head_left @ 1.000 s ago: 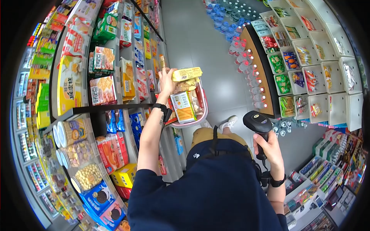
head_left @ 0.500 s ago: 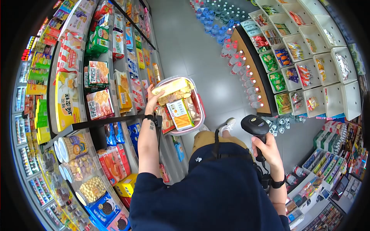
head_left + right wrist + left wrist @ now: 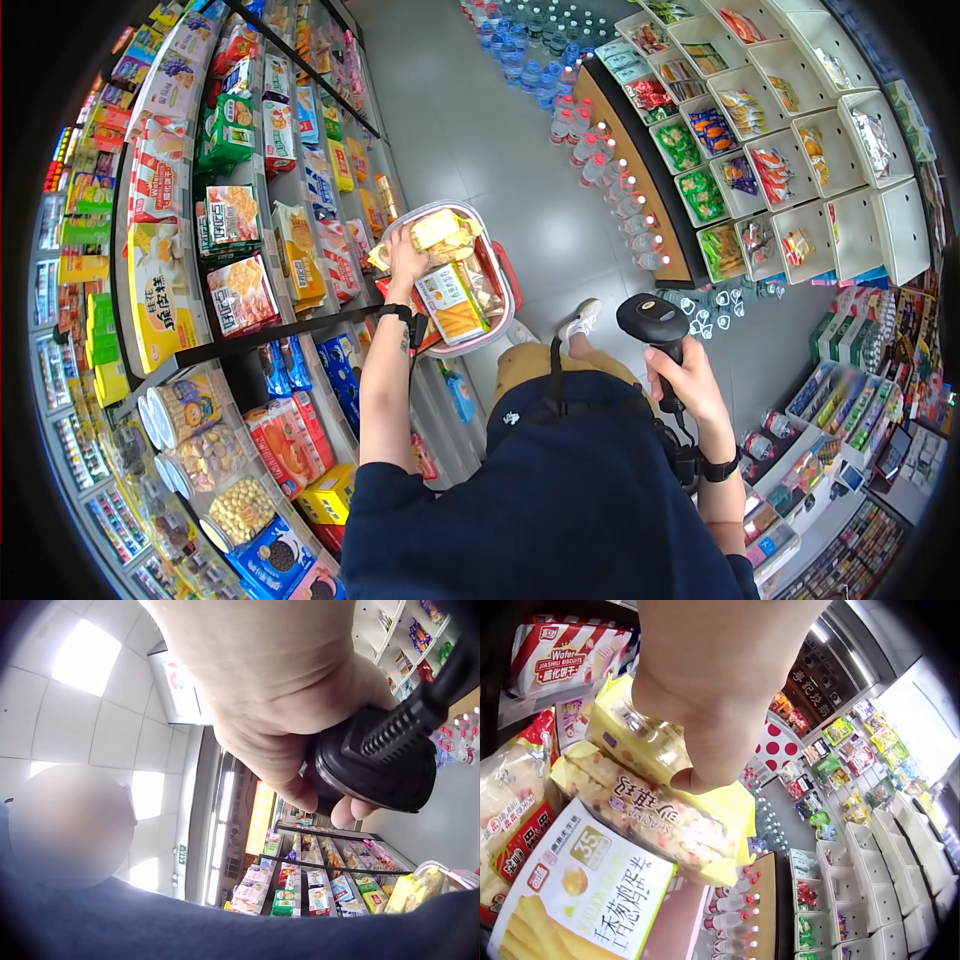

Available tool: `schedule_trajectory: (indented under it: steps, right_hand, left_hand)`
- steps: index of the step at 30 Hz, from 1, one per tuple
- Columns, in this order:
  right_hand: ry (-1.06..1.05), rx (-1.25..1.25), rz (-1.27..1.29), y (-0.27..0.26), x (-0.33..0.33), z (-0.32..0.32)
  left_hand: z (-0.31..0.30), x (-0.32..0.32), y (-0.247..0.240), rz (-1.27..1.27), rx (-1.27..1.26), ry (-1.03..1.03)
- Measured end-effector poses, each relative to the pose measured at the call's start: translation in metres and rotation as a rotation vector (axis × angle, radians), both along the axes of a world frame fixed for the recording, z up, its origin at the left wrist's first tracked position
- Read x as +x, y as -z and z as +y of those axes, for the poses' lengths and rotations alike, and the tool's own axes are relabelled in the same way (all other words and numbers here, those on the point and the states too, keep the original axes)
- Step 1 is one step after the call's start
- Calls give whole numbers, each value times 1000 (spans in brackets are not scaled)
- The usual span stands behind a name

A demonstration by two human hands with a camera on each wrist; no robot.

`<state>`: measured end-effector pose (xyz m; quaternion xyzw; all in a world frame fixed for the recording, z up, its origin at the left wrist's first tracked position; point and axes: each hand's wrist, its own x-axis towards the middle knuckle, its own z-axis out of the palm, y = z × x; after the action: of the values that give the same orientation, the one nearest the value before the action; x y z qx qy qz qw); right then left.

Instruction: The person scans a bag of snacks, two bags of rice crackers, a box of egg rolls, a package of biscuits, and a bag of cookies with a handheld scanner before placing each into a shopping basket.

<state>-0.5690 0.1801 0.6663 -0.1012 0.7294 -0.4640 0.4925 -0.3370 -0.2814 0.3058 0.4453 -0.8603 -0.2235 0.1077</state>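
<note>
My left hand (image 3: pixel 405 258) is over the yellow packages in the basket (image 3: pixel 513 295), its thumb bent down against yellow wrapping. The far fingertips are hidden, so I cannot tell whether I am pinching a package or only pressing on it. My right hand (image 3: pixel 692 382) is curled round the handle of a black scanner (image 3: pixel 655 318), well apart from the basket, with its head above my grip and a cord below.

Under and beside my left hand lie two yellow packages, the nearer pack (image 3: pixel 645 806) with a clear front showing pale bars, the farther pack (image 3: pixel 634 739) leaning along it. Just beside them, nearer my body, a white-and-green packet (image 3: pixel 450 303) marked 35 lies face up in the basket. Next to it in the left wrist view is a clear bag (image 3: pixel 510 840) with a red label. The basket has a pale rim and a red handle (image 3: pixel 506 275).

Black bands circle both my wrists. Snack shelves (image 3: pixel 250 335) run along my left, bearing wafers, biscuit boxes and, closer to me, lidded jars (image 3: pixel 240 510). Ahead and to the right, red-capped bottles (image 3: pixel 630 205) stand on the grey floor (image 3: pixel 450 130) beside a rack of white bins (image 3: pixel 800 215) holding bagged snacks.
</note>
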Motion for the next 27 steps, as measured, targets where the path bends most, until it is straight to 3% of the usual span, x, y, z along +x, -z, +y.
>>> schedule_trajectory:
  steps: [4, 6, 10, 11, 13, 14, 15, 17, 18, 19, 22, 26, 27]
  right_hand:
    - [34, -9, 5, 3, -2, 10]
    - [61, 3, 22, 9, -7, 16]
    - [-2, -29, 47, 26, -18, 25]
    - [-13, -36, 52, 34, -20, 31]
    - [-22, -51, 58, 48, -25, 43]
    - [-18, -57, 60, 50, -27, 46]
    - [-12, -65, 45, 51, -28, 49]
    - [-6, -82, 59, 52, -27, 56]
    - [36, -90, 71, 58, -21, 67]
    - [37, -81, 75, 59, -19, 72]
    - [81, -101, 59, 68, -12, 91]
    - [140, -132, 23, 60, -5, 123]
    - [146, -139, 31, 58, -5, 132]
  left_hand:
    - [40, -27, -39, -113, -55, -76]
    - [58, -38, -36, 98, -116, -77]
    - [128, -58, -41, 197, -174, 47]
    - [153, -63, -56, 233, -99, 115]
    - [196, -68, -45, 369, -184, 249]
    - [224, -73, -72, 351, -140, 281]
    - [240, -70, -69, 362, -28, 372]
    - [266, -58, -45, 333, 146, 495]
    - [281, -42, 15, 276, 495, 529]
    - [284, -33, 26, 261, 551, 621]
    - [285, 4, 100, 136, 826, 633]
    - [294, 32, 76, -64, 778, 504]
    - [297, 36, 78, -100, 888, 399]
